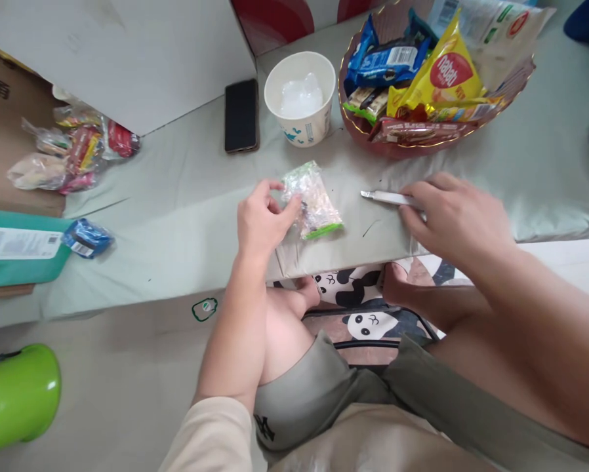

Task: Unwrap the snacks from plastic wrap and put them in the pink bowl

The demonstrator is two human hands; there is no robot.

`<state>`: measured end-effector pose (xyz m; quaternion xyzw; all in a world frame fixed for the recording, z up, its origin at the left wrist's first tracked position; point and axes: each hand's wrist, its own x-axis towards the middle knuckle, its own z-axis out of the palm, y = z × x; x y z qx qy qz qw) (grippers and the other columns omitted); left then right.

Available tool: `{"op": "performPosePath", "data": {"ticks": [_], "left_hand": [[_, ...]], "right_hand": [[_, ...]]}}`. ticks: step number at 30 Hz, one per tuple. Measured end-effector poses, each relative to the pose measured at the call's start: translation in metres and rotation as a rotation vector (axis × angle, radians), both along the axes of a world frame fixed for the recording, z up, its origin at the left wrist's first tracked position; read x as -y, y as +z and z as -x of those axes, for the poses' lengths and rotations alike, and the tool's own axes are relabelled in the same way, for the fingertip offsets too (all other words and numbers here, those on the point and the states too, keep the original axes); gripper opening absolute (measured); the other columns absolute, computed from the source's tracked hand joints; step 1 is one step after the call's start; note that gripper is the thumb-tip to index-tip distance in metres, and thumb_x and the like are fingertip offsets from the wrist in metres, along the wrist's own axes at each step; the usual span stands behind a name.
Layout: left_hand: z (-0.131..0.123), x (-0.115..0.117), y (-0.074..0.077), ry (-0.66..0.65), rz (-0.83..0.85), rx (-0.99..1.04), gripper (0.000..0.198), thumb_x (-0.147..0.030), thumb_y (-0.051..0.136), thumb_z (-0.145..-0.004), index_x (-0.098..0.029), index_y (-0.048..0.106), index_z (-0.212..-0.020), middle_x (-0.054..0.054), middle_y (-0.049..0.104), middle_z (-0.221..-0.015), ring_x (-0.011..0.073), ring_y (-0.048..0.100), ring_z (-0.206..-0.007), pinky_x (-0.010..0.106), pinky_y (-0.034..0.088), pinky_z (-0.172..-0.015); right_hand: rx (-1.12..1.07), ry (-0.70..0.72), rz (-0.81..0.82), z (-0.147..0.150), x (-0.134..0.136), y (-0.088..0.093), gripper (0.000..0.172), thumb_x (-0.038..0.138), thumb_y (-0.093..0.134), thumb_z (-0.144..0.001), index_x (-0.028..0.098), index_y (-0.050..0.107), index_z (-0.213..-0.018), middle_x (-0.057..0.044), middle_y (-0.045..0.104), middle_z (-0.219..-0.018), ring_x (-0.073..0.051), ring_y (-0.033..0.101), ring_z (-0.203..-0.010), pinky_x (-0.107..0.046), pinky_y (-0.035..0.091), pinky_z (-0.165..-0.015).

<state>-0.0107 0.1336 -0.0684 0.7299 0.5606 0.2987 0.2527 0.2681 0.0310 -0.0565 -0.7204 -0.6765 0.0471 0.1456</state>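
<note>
A clear snack packet (319, 203) with a green edge lies on the covered surface, its contents pale and blurred by the shiny wrapper. My left hand (265, 219) holds it at its left side, the thumb over the wrapper and the forefinger by the upper left edge. To the right, my right hand (454, 213) is closed around a white utility knife (390, 197). Its short blade points left toward the packet and is apart from it. The fingers cover the knife's rear part.
Behind the packet stand a paper tub (299, 124) with whitish translucent contents and a bowl (346, 128) of wrapped snacks. A phone (241, 115) lies left of the tub. Farther left are a blue packet (88, 237) and bagged snacks (81, 147). A green bin (26, 400) is on the floor.
</note>
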Motion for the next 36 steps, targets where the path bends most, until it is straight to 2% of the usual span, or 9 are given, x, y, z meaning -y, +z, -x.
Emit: {"op": "performPosePath", "data": {"ticks": [3, 5, 8, 11, 14, 16, 26, 31, 36], "left_hand": [[0.006, -0.008, -0.001, 0.018, -0.137, -0.069, 0.024, -0.043, 0.080, -0.079, -0.024, 0.068, -0.090, -0.004, 0.057, -0.064, 0.0146, 0.057, -0.060, 0.030, 0.048, -0.061], [0.009, -0.015, -0.006, -0.030, -0.281, -0.056, 0.042, -0.043, 0.083, -0.075, -0.025, 0.068, -0.109, 0.004, 0.070, -0.099, 0.0224, 0.068, -0.093, 0.035, 0.056, -0.081], [0.006, -0.021, -0.014, -0.209, -0.280, -0.030, 0.062, -0.043, 0.083, -0.075, -0.026, 0.060, -0.131, 0.010, 0.064, -0.138, 0.0295, 0.061, -0.129, 0.042, 0.052, -0.105], [-0.003, -0.023, -0.014, -0.249, -0.125, 0.039, 0.044, -0.035, 0.075, -0.083, -0.025, 0.062, -0.124, 0.006, 0.073, -0.119, 0.0219, 0.070, -0.108, 0.035, 0.055, -0.097], [-0.011, -0.021, -0.010, -0.106, -0.115, 0.063, 0.010, -0.029, 0.070, -0.088, -0.021, 0.064, -0.086, -0.002, 0.066, -0.075, 0.0142, 0.062, -0.069, 0.028, 0.051, -0.071], [-0.012, -0.021, -0.007, -0.007, -0.147, 0.070, 0.020, -0.025, 0.070, -0.087, -0.020, 0.059, -0.071, -0.004, 0.055, -0.061, 0.0119, 0.052, -0.059, 0.027, 0.044, -0.061], [-0.006, -0.026, 0.002, 0.329, 0.122, 0.399, 0.032, -0.011, 0.062, -0.085, -0.020, 0.056, -0.055, -0.006, 0.048, -0.047, 0.0084, 0.044, -0.038, 0.022, 0.030, -0.036], [-0.005, -0.017, 0.015, 0.406, 0.267, 0.336, 0.035, -0.008, 0.060, -0.080, -0.019, 0.054, -0.048, -0.004, 0.048, -0.042, 0.0089, 0.047, -0.035, 0.020, 0.027, -0.033], [0.015, -0.013, 0.014, 0.433, 0.367, 0.194, 0.030, -0.011, 0.058, -0.077, -0.019, 0.056, -0.048, -0.002, 0.050, -0.042, 0.0116, 0.045, -0.035, 0.024, 0.028, -0.035]], "right_hand": [[-0.008, -0.007, -0.043, -0.004, -0.004, -0.001, 0.031, 0.028, 0.046, -0.095, 0.018, 0.074, -0.104, -0.020, 0.070, -0.111, -0.038, 0.064, -0.098, -0.055, 0.049, -0.084], [-0.090, 0.043, -0.096, 0.003, -0.005, -0.001, 0.031, 0.027, 0.047, -0.096, 0.020, 0.072, -0.112, -0.019, 0.069, -0.118, -0.039, 0.064, -0.107, -0.058, 0.048, -0.093], [-0.230, 0.212, -0.144, 0.027, -0.003, -0.002, 0.033, 0.033, 0.050, -0.097, 0.020, 0.067, -0.122, -0.017, 0.070, -0.117, -0.037, 0.063, -0.108, -0.056, 0.050, -0.095], [-0.334, 0.323, -0.147, 0.055, -0.003, -0.007, 0.044, 0.036, 0.054, -0.095, 0.014, 0.060, -0.132, -0.020, 0.069, -0.122, -0.036, 0.064, -0.110, -0.053, 0.053, -0.093], [-0.377, 0.341, -0.131, 0.073, -0.009, -0.011, 0.051, 0.031, 0.057, -0.091, 0.013, 0.055, -0.138, -0.019, 0.069, -0.124, -0.035, 0.063, -0.110, -0.052, 0.053, -0.093], [-0.374, 0.359, -0.103, 0.075, -0.013, -0.012, 0.044, 0.024, 0.054, -0.091, 0.015, 0.060, -0.134, -0.015, 0.072, -0.112, -0.032, 0.064, -0.103, -0.047, 0.053, -0.089], [-0.360, 0.249, -0.245, 0.021, -0.007, 0.004, 0.032, 0.015, 0.049, -0.093, 0.024, 0.076, -0.110, -0.008, 0.069, -0.094, -0.021, 0.066, -0.084, -0.036, 0.053, -0.073], [-0.345, 0.183, -0.316, 0.006, -0.013, 0.009, 0.024, 0.010, 0.054, -0.083, 0.023, 0.072, -0.075, -0.006, 0.067, -0.086, -0.021, 0.066, -0.079, -0.037, 0.052, -0.069], [-0.277, -0.062, -0.284, 0.005, -0.015, 0.012, 0.019, 0.009, 0.055, -0.079, 0.022, 0.067, -0.073, -0.009, 0.068, -0.090, -0.021, 0.063, -0.080, -0.039, 0.050, -0.071]]}}
